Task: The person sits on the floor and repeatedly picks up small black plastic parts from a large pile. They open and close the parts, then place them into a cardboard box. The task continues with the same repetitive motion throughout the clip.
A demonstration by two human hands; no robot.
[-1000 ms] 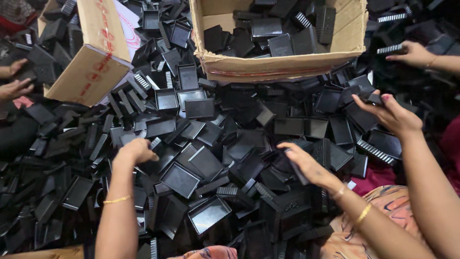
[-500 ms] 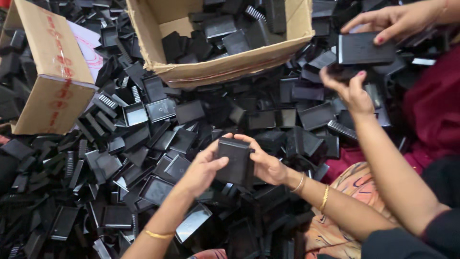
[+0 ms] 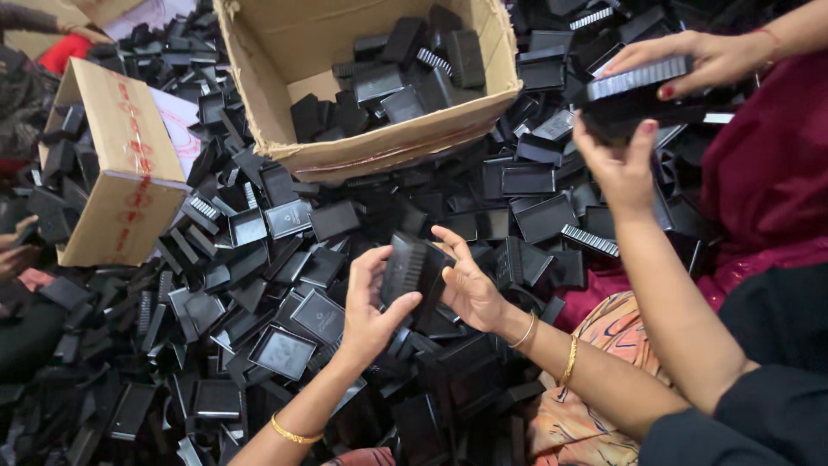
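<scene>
The left hand [image 3: 366, 302] and the right hand [image 3: 470, 285] together held 1 black plastic part [image 3: 412, 269], a small ribbed rectangular shell, just above the middle of the heap. The left hand's fingers and thumb were closed around the part's left and near edges, and the right hand pressed its open palm and spread fingers against the part's right side, so the piece sat clamped between the 2 hands, tilted on edge.

Under them spread a pile of black parts [image 3: 285, 345], shallow trays and ribbed covers lying loose over one another in every direction. At the far side, just beyond the held part, an open cardboard box [image 3: 405, 142] stood partly filled with the same black pieces. A second, closed cardboard box [image 3: 121, 173] lay tipped on the heap at far left.

To the right, a co-worker's 2 hands worked a separate black piece: the upper co-worker hand [image 3: 690, 60] gripped a ribbed cover [image 3: 638, 78], and the lower co-worker hand [image 3: 621, 164] reached up beneath it.
</scene>
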